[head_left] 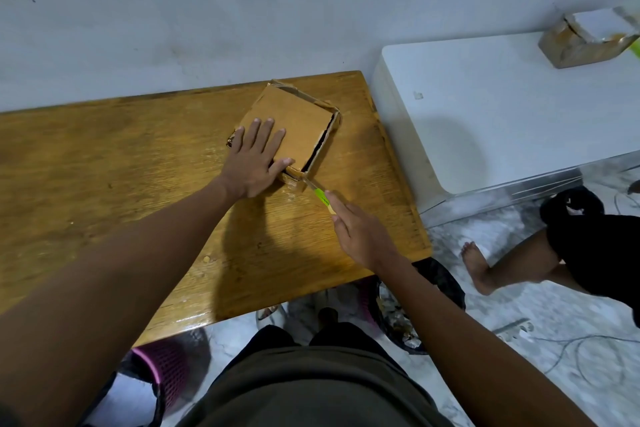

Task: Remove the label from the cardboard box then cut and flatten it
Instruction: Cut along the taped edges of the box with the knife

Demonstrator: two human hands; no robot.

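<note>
A small brown cardboard box (304, 118) lies on the wooden table (121, 156), near its far right corner. Its top panel is sunk inside the rim, with a dark gap along the right side. My left hand (256, 159) presses flat on the box's near left part, fingers spread. My right hand (356, 229) holds a green-handled cutter (320, 196), index finger stretched along the handle. The blade tip meets the box's near corner. No label shows on the box.
A white table (502, 107) stands to the right with another cardboard box (585, 40) on its far end. Under the wooden table are a black bin (412, 308) and a purple basket (166, 371). Another person's bare leg (491, 263) is on the marble floor at right.
</note>
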